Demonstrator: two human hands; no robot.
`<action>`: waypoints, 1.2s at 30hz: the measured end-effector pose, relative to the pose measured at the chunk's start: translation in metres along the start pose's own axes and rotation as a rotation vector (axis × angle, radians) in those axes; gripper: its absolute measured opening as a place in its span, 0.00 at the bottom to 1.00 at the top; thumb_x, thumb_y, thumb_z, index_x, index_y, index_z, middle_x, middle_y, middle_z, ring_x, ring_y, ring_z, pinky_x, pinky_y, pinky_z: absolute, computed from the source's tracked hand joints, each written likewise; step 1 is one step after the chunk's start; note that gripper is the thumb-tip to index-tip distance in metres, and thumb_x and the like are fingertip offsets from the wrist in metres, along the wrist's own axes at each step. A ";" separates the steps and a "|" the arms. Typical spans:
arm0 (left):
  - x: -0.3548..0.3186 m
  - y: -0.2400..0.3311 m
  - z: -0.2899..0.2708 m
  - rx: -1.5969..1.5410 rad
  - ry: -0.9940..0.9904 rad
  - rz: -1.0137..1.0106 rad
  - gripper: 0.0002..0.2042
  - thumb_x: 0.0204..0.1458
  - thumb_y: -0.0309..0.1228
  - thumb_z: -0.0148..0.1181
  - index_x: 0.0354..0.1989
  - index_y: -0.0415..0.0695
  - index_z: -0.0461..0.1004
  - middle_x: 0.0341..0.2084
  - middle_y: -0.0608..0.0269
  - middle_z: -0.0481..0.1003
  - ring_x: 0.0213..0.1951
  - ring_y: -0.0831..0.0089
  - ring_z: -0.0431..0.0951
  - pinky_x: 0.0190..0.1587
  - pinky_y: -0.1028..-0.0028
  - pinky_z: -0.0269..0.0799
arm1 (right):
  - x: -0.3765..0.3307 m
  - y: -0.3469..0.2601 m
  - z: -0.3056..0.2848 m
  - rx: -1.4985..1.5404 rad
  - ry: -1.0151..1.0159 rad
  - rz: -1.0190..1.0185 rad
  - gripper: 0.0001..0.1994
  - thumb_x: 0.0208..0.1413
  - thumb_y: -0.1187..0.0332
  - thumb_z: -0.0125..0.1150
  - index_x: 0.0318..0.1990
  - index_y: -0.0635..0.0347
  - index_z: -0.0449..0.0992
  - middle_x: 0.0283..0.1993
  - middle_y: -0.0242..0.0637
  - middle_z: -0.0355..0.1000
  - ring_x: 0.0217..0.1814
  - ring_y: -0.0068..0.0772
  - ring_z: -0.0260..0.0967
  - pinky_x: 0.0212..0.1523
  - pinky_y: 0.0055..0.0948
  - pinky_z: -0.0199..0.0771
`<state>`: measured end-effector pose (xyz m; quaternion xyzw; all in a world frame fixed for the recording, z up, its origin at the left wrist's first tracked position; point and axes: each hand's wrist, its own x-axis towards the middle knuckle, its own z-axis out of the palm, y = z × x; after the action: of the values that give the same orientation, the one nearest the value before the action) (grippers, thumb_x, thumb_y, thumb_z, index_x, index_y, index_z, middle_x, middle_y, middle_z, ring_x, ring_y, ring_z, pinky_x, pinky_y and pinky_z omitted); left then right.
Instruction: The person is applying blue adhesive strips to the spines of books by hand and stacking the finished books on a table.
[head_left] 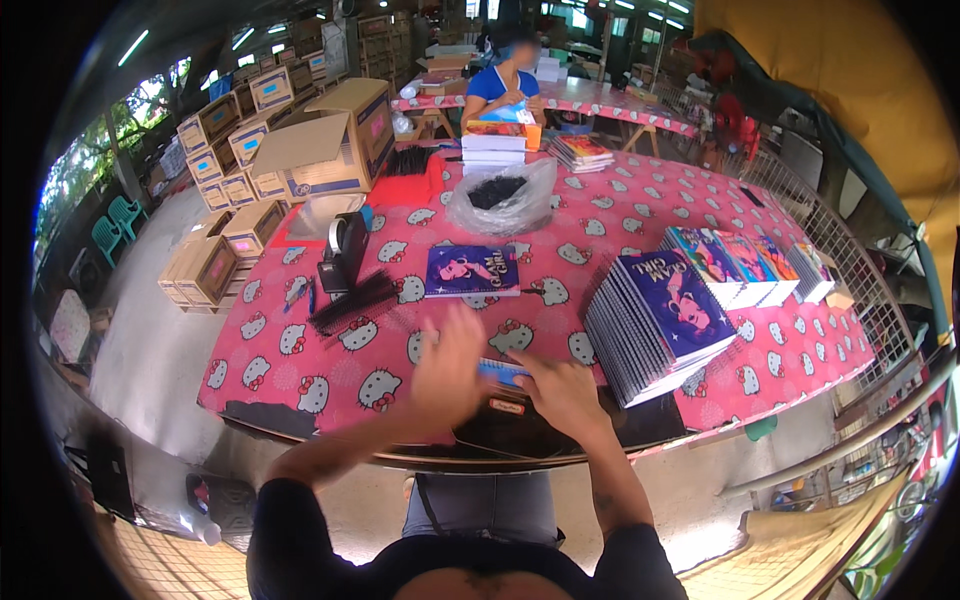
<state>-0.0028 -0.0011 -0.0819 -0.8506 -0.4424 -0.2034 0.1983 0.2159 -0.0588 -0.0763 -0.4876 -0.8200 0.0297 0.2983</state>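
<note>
At the near edge of the table, a small blue spiral-bound notebook (503, 372) lies between my hands, mostly covered by them. My right hand (565, 400) grips its right end, fingers bent at the edge. Over its left end is my left hand (450, 370), its fingers smeared by motion, so its hold cannot be made out. Just beyond lies a purple notebook (472, 271) with a pink figure on the cover. To the left, a bundle of thin black binding wires (355, 303) rests beside a black tape dispenser (343, 252).
A tall stack of spiral notebooks (655, 325) stands close to my right hand, with more notebook piles (735, 265) behind it. Farther back are a plastic bag of black wires (503, 195), an open carton (335, 145) and a seated person (500, 85) in blue.
</note>
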 end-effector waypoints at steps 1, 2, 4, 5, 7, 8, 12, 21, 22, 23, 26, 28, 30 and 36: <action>0.007 -0.002 0.002 0.043 0.112 -0.084 0.41 0.60 0.55 0.53 0.70 0.32 0.57 0.72 0.39 0.55 0.76 0.50 0.50 0.73 0.41 0.40 | -0.001 -0.002 0.000 -0.015 -0.017 0.028 0.18 0.59 0.65 0.62 0.58 0.50 0.75 0.36 0.44 0.81 0.33 0.51 0.79 0.34 0.48 0.76; -0.002 0.003 -0.004 -0.002 -0.037 -0.007 0.40 0.61 0.54 0.53 0.71 0.31 0.56 0.72 0.38 0.54 0.76 0.49 0.49 0.73 0.41 0.40 | 0.002 -0.004 0.003 -0.020 -0.035 0.049 0.19 0.59 0.64 0.63 0.58 0.50 0.74 0.35 0.44 0.80 0.32 0.52 0.78 0.33 0.48 0.76; -0.030 0.025 -0.015 -0.107 -0.283 0.145 0.40 0.62 0.52 0.53 0.71 0.29 0.54 0.72 0.35 0.53 0.76 0.46 0.48 0.73 0.40 0.38 | 0.001 0.001 0.001 -0.054 -0.046 0.073 0.20 0.59 0.63 0.64 0.59 0.50 0.73 0.34 0.44 0.80 0.31 0.53 0.78 0.31 0.48 0.75; -0.051 0.034 -0.016 -0.149 -0.403 0.225 0.40 0.63 0.51 0.52 0.71 0.28 0.54 0.72 0.34 0.52 0.76 0.45 0.48 0.73 0.40 0.38 | -0.004 0.000 0.002 -0.055 -0.039 0.080 0.21 0.59 0.63 0.63 0.59 0.50 0.72 0.33 0.45 0.80 0.31 0.53 0.78 0.31 0.49 0.75; -0.071 0.020 0.021 -0.189 -0.096 0.261 0.40 0.61 0.53 0.53 0.70 0.29 0.55 0.72 0.35 0.53 0.76 0.46 0.49 0.72 0.39 0.39 | -0.001 -0.001 0.002 -0.050 -0.021 0.078 0.22 0.59 0.62 0.63 0.61 0.50 0.70 0.31 0.45 0.79 0.31 0.54 0.78 0.30 0.50 0.74; -0.027 0.014 0.007 -0.068 -0.020 0.145 0.41 0.61 0.54 0.53 0.70 0.30 0.56 0.72 0.36 0.54 0.76 0.47 0.49 0.72 0.38 0.40 | -0.002 -0.001 0.003 -0.052 -0.033 0.095 0.23 0.59 0.61 0.64 0.61 0.50 0.70 0.30 0.44 0.78 0.30 0.55 0.78 0.30 0.51 0.74; -0.024 0.028 -0.002 -0.105 -0.182 0.182 0.39 0.61 0.52 0.53 0.70 0.31 0.57 0.72 0.37 0.55 0.75 0.48 0.51 0.72 0.40 0.42 | -0.011 -0.014 -0.022 -0.106 0.168 -0.030 0.34 0.53 0.61 0.70 0.67 0.53 0.65 0.43 0.51 0.77 0.43 0.50 0.77 0.43 0.39 0.77; -0.054 0.047 0.009 -0.259 -0.175 0.446 0.39 0.61 0.52 0.55 0.70 0.32 0.58 0.71 0.41 0.57 0.74 0.46 0.52 0.72 0.41 0.42 | -0.065 0.038 0.062 1.131 0.446 0.366 0.23 0.60 0.77 0.67 0.63 0.64 0.69 0.47 0.33 0.76 0.49 0.19 0.72 0.51 0.21 0.72; -0.075 0.046 0.033 -0.331 -0.029 0.497 0.39 0.61 0.50 0.55 0.70 0.29 0.57 0.72 0.38 0.55 0.75 0.44 0.49 0.73 0.39 0.38 | -0.058 0.032 0.064 1.130 0.431 0.329 0.22 0.61 0.77 0.66 0.62 0.64 0.69 0.44 0.32 0.76 0.46 0.17 0.72 0.50 0.20 0.72; -0.052 0.040 0.026 -0.234 0.019 0.368 0.40 0.60 0.52 0.56 0.70 0.30 0.57 0.72 0.38 0.55 0.75 0.45 0.49 0.72 0.39 0.38 | -0.056 0.033 0.065 1.107 0.420 0.331 0.22 0.61 0.77 0.66 0.61 0.64 0.69 0.44 0.32 0.76 0.46 0.17 0.72 0.49 0.20 0.72; 0.015 0.031 0.009 -0.042 0.056 0.153 0.43 0.57 0.54 0.58 0.71 0.31 0.56 0.72 0.37 0.55 0.76 0.47 0.49 0.72 0.39 0.39 | -0.055 0.032 0.068 1.087 0.410 0.362 0.20 0.61 0.78 0.65 0.60 0.63 0.70 0.44 0.32 0.76 0.45 0.16 0.72 0.49 0.20 0.72; -0.052 0.046 0.021 -0.225 -0.033 0.324 0.39 0.60 0.53 0.55 0.70 0.32 0.58 0.71 0.40 0.57 0.75 0.48 0.52 0.72 0.40 0.42 | -0.051 0.031 0.068 1.155 0.420 0.344 0.20 0.61 0.78 0.65 0.60 0.63 0.70 0.45 0.32 0.76 0.46 0.17 0.71 0.48 0.20 0.71; -0.054 0.051 0.001 -0.255 -0.237 0.349 0.37 0.61 0.52 0.54 0.69 0.34 0.60 0.71 0.42 0.58 0.74 0.48 0.55 0.71 0.41 0.44 | -0.047 0.031 0.073 1.136 0.418 0.344 0.20 0.61 0.78 0.65 0.59 0.64 0.70 0.46 0.33 0.76 0.47 0.16 0.71 0.48 0.20 0.71; -0.047 0.047 0.020 -0.167 -0.019 0.405 0.40 0.58 0.54 0.56 0.69 0.32 0.58 0.69 0.38 0.59 0.72 0.47 0.58 0.71 0.40 0.46 | -0.051 0.038 0.058 1.197 0.197 0.270 0.16 0.64 0.74 0.63 0.58 0.66 0.72 0.48 0.32 0.75 0.50 0.20 0.72 0.54 0.22 0.71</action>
<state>0.0152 -0.0471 -0.1303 -0.9375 -0.2460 -0.1871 0.1599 0.2329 -0.0665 -0.1604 -0.3355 -0.5609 0.4766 0.5880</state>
